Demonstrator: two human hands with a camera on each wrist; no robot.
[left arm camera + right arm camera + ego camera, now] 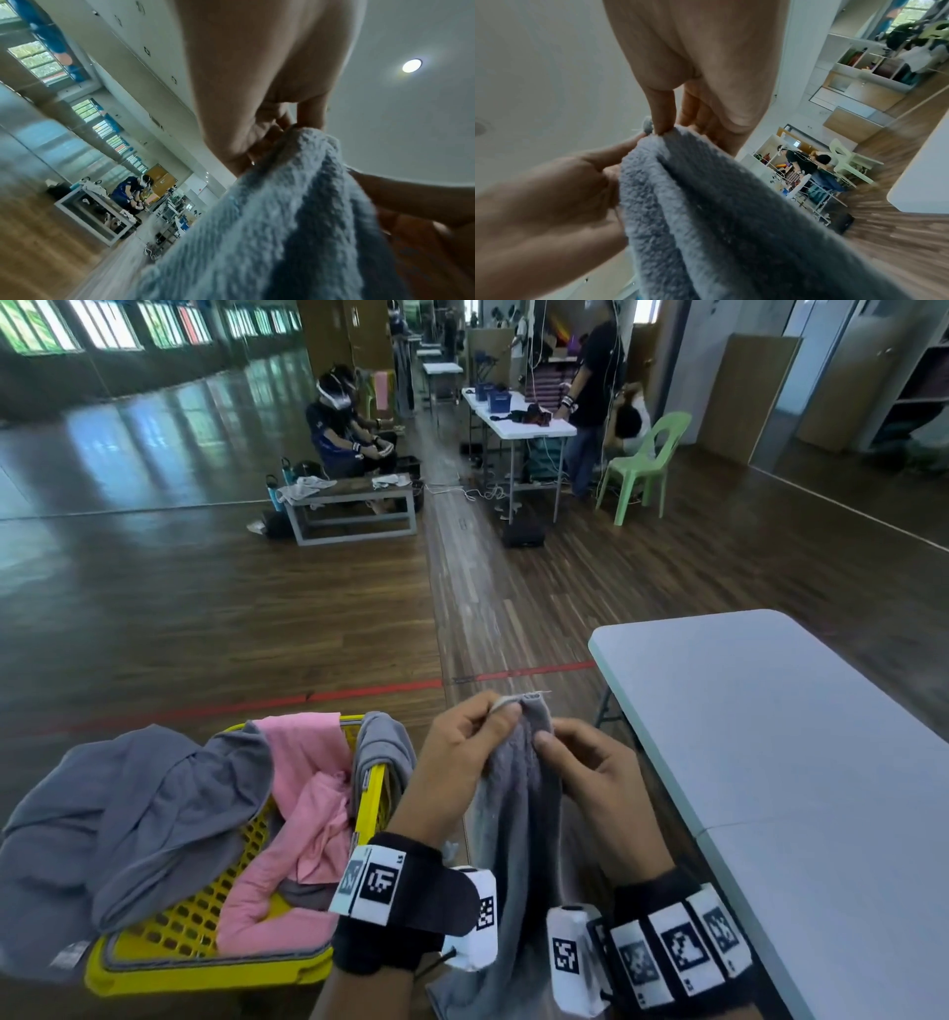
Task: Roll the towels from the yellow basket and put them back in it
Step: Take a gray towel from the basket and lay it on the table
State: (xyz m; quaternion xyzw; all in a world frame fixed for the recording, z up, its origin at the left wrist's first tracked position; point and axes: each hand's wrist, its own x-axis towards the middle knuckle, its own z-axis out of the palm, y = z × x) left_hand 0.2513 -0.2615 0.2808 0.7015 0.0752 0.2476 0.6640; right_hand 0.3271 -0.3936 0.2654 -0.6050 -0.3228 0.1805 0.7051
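Item: grey towel (518,793) — held up in the air between the yellow basket (205,963) and the white table (780,742), hanging limp and bunched lengthwise, its lower part falling out of sight past the wrists.

Left hand (462,762): thumb and fingers pinched the hemmed top edge at what looked like a corner.

Right hand (601,793): thumb and forefinger closed on the same top edge just beside the left; the right-wrist view showed the fingertips nipping a fold.

Basket contents: a pink towel (308,814) and a larger grey cloth (133,814) lay unrolled, spilling over the rim; another grey piece (382,747) was draped over the near wall. No rolled towel was visible.

Step in hand, as judged: finding the corners and opening the towel out before rolling.

Handling notes: the hands would do well to slide apart along the hem, keeping it lightly pinched, until each held a corner — then the cloth would hang flat. The table just to the right offered a surface for laying it square. Thick pile tends to roll loose, so the first turn should be tight and the edges kept aligned.
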